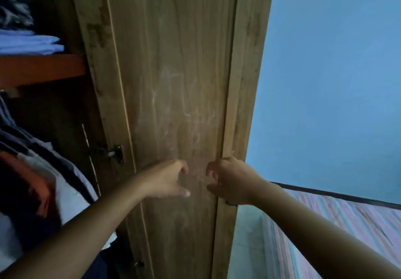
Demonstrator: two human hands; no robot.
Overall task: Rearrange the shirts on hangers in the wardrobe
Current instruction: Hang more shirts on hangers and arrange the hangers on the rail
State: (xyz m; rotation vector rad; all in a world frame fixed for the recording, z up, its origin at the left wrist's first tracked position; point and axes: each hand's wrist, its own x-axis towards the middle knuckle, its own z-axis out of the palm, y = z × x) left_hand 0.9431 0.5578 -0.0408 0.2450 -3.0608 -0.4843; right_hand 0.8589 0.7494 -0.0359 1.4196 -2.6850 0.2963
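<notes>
The open wooden wardrobe door (pixel 173 83) fills the middle of the view, its inner face toward me. My left hand (pixel 167 181) hovers in front of the door's lower part, fingers curled apart, holding nothing. My right hand (pixel 227 181) is beside it near the door's free edge, fingers also loosely curled and empty. Hanging shirts (pixel 43 170) in dark blue, grey, white and red show blurred inside the wardrobe at lower left; their hangers are hidden.
A reddish shelf (pixel 41 68) at upper left carries folded light-blue clothes (pixel 28 42) and a dark patterned garment (pixel 13 9). A metal hinge (pixel 112 153) joins door and frame. A blue wall (pixel 336 83) and a striped bed cover (pixel 325 224) lie to the right.
</notes>
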